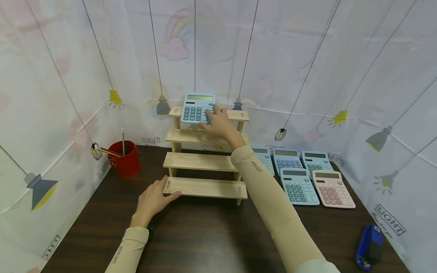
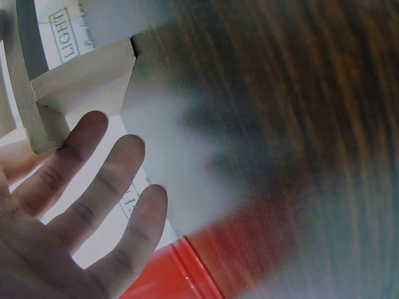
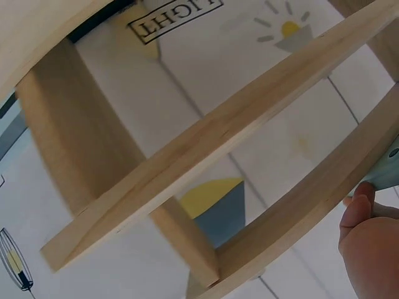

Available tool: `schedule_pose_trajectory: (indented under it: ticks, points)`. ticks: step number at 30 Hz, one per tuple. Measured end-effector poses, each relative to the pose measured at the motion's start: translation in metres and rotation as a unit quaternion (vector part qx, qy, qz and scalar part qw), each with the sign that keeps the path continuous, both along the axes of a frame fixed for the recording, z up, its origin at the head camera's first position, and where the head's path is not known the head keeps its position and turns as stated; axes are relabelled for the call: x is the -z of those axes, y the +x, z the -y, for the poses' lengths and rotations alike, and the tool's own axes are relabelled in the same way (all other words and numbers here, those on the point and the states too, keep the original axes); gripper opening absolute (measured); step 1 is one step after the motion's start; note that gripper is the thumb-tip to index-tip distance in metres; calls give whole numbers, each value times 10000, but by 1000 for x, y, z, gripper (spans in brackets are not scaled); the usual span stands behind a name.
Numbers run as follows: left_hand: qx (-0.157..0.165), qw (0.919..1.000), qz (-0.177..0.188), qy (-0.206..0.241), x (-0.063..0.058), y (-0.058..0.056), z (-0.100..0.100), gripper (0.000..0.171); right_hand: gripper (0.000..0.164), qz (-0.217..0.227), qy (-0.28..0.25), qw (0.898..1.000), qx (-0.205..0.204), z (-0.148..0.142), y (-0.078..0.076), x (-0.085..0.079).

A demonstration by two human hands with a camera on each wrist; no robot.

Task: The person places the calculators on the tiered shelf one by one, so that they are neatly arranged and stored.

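A four-step wooden display stand (image 1: 205,161) stands on the dark table. On its top step a light blue calculator (image 1: 198,108) leans back with its keys facing me. My right hand (image 1: 220,123) grips its lower right side, fingers over the edge and keys, thumb at the bottom edge. The right wrist view shows a corner of the calculator (image 3: 388,169) at the fingertips. My left hand (image 1: 151,200) rests against the left end of the bottom step, thumb along the front edge. Its other fingers (image 2: 103,171) are straight and spread, one touching the wood.
Several blue calculators (image 1: 299,186) and one pink calculator (image 1: 334,189) lie at the right, partly behind my right arm. A red bucket (image 1: 125,161) with pencils stands at the left. A blue stapler (image 1: 368,246) lies near the right edge. Printed cloth hangs behind the table.
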State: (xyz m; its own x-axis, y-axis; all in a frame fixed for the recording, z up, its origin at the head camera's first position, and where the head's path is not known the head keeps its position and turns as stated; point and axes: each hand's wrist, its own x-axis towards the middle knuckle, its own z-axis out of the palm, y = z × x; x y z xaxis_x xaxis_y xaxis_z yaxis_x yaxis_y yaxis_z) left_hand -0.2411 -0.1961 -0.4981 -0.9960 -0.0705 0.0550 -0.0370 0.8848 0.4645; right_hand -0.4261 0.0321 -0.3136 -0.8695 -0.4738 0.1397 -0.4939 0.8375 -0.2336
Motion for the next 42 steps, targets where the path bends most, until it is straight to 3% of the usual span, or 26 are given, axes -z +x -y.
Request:
schedule_pose_trajectory:
  ticks: [12, 19, 26, 34, 42]
  points:
    - [-52, 10000, -39, -1, -1, 0, 0, 98, 74, 57, -117, 9999, -28, 24, 0, 0]
    - [-15, 10000, 16, -36, 0, -1, -5, 99, 81, 1, -464, 9989, 54, 11, 3, 5]
    - [-41, 10000, 72, -1, -1, 2, -3, 102, 86, 141, -1004, 9945, 250, -20, 20, 11]
    - [4, 10000, 87, -41, -3, 2, -1, 102, 80, 44, -1662, 9860, 124, -74, 48, 27]
    - [57, 9999, 102, -11, -4, 4, -4, 102, 79, 80, -1626, 9862, 314, -128, 78, 52]
